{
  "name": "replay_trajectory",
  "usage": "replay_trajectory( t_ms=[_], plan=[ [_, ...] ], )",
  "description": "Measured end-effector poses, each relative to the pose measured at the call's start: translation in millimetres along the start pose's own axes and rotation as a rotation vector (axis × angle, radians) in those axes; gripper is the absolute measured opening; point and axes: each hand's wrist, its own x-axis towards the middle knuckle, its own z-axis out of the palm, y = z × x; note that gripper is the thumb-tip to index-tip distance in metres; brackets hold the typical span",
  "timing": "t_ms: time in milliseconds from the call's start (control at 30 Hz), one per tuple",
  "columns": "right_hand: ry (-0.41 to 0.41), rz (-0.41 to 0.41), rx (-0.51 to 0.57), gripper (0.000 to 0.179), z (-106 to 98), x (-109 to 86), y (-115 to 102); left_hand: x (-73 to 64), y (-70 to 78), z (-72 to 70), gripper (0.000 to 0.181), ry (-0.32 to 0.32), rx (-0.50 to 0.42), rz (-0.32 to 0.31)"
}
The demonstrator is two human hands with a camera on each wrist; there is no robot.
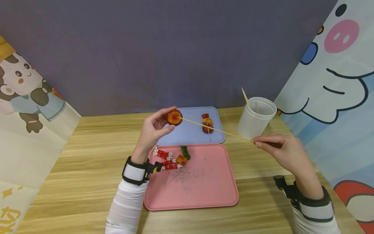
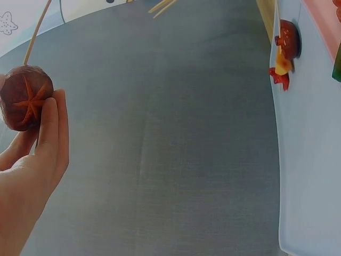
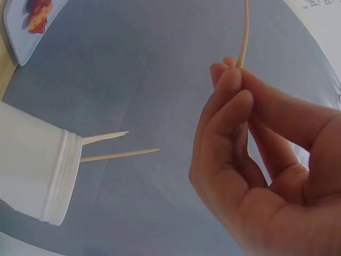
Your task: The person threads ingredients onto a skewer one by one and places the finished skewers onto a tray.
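My left hand [image 1: 150,135] holds a shiitake mushroom [image 1: 174,117] between thumb and fingers, raised above the blue tray, its pale underside and stem towards the head camera. In the left wrist view the brown cap of the mushroom [image 2: 26,98] shows a star-shaped cut. Out to the right, my right hand [image 1: 281,149] pinches a thin bamboo skewer [image 1: 216,129] near one end between thumb and fingertips. The skewer's far end reaches the mushroom's stem side; how deep it goes in, I cannot tell.
On the blue tray [image 1: 184,136] lies a skewer with red, yellow and brown pieces [image 1: 207,121]. The pink tray [image 1: 204,191] in front bears several red-and-white pieces [image 1: 165,166], an orange piece [image 1: 181,159] and a green piece [image 1: 185,152]. A white cup [image 1: 254,120] with sticks stands at the right.
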Motion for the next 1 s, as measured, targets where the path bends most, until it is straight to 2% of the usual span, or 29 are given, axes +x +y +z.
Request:
replay_trajectory(
  t_ms=[367, 600, 800, 1000],
  plan=[
    [-0.002, -0.001, -0.012, 0.014, 0, 0.0, 0, 0.2, -0.2, 2.2, 0.054, -0.011, -0.004, 0.01],
    [0.021, -0.022, -0.005, 0.014, -1, -2.0, -2, 0.1, -0.1, 2.1, 0.052, 0.011, -0.037, -0.002],
    [0.05, -0.035, 0.009, 0.016, -5, -6.2, -6, 0.3, 0.8, 3.0, 0.055, 0.01, -0.102, 0.039],
    [0.072, -0.042, 0.014, 0.017, -7, -9.7, -10, -0.3, 0.0, 4.3, 0.058, 0.0, -0.105, 0.053]
  ],
)
